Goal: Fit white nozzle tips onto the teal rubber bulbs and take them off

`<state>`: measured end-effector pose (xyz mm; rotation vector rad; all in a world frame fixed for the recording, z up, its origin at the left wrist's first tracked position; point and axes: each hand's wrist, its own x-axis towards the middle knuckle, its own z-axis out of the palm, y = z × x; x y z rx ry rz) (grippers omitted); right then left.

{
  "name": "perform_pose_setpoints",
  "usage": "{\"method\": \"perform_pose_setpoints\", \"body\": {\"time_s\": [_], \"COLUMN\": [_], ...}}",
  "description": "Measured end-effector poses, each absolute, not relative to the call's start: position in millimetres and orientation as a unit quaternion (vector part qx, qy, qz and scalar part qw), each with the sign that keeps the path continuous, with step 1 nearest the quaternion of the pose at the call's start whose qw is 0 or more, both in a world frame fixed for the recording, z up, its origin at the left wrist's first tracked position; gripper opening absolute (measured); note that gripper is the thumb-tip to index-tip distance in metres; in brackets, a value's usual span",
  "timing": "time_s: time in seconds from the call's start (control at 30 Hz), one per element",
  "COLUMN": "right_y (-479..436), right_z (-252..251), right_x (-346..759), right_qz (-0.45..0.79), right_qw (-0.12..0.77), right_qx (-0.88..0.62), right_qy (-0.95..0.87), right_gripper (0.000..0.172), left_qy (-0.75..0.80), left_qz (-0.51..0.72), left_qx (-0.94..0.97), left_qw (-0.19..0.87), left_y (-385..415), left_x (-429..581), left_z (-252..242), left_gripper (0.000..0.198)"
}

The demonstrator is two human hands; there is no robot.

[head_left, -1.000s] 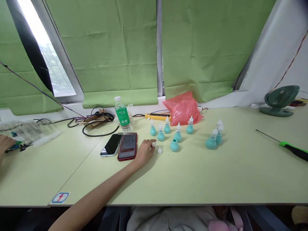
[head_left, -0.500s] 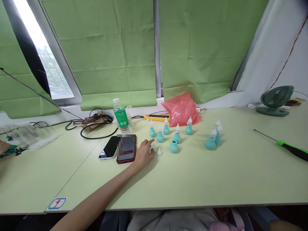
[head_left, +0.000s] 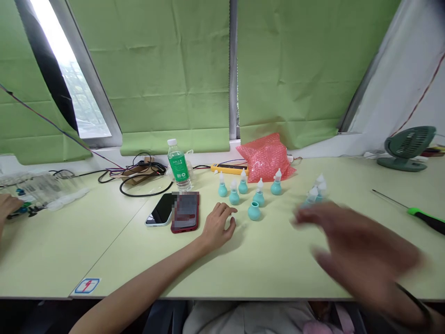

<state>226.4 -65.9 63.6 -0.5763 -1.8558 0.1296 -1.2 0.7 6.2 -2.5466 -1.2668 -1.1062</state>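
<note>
My left hand (head_left: pixel 218 226) rests on the table, thumb and forefinger curled around a small translucent white nozzle piece (head_left: pixel 233 216), partly hidden by the fingers. Just right of it stands an open teal bulb (head_left: pixel 254 212) without a nozzle. Behind are several teal bulb nasal aspirators (head_left: pixel 258 198) with clear pointed tips, all upright. My right hand (head_left: pixel 351 241), blurred by motion, is raised over the right side of the table. Its thumb and fingers are spread, with nothing visible between them. Beyond its fingertips a small group of aspirators (head_left: pixel 314 195) is partly covered.
Two phones (head_left: pixel 186 212) lie left of my left hand, near a water bottle (head_left: pixel 179 168). A pink bubble-wrap bag (head_left: pixel 266 160) and yellow power strip (head_left: pixel 227 169) lie behind. At right are a screwdriver (head_left: pixel 424 219) and green fan (head_left: pixel 405 148). Another person's hand (head_left: pixel 7 205) shows far left.
My right hand has come into view from the right. My left hand has shifted slightly right, over where the small white pieces lay. The view has turned slightly left.
</note>
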Motion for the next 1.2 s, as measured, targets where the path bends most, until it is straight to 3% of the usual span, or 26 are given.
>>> {"method": "perform_pose_setpoints", "body": {"time_s": [0.17,0.27,0.47,0.67,0.77,1.0,1.1,1.2], "right_y": [53,84,94,69,39,-6,-5,-3], "right_z": [40,4,-19,-1,4,-4,-3,0], "right_x": [202,204,210,205,196,173,173,174], "right_qz": [0.019,0.046,0.126,0.111,0.154,0.234,0.183,0.146], "right_qw": [0.527,0.478,0.41,0.58,0.591,0.381,0.338,0.328], "right_qx": [-0.414,-0.472,-0.477,-0.418,-0.36,-0.284,-0.28,-0.257], "right_qy": [-0.742,-0.739,-0.767,-0.691,-0.705,-0.848,-0.88,-0.897], "right_gripper": [0.064,0.058,0.026,0.024,0.022,0.016,0.014,0.016], "left_qy": [-0.401,-0.389,-0.281,-0.302,-0.323,-0.349,-0.37,-0.359], "left_qz": [-0.356,-0.339,-0.195,-0.13,-0.128,-0.196,-0.298,-0.39], "left_qx": [-0.843,-0.856,-0.936,-0.935,-0.924,-0.907,-0.877,-0.847], "left_qw": [0.041,0.042,0.086,0.134,0.162,0.131,0.071,-0.032], "left_y": [2,1,-12,-15,-10,-7,-8,-9], "left_x": [-1,-1,8,11,10,7,3,-1], "left_z": [4,3,6,9,7,7,10,13], "left_gripper": [0.018,0.019,0.029,0.022,0.021,0.017,0.013,0.027]}}
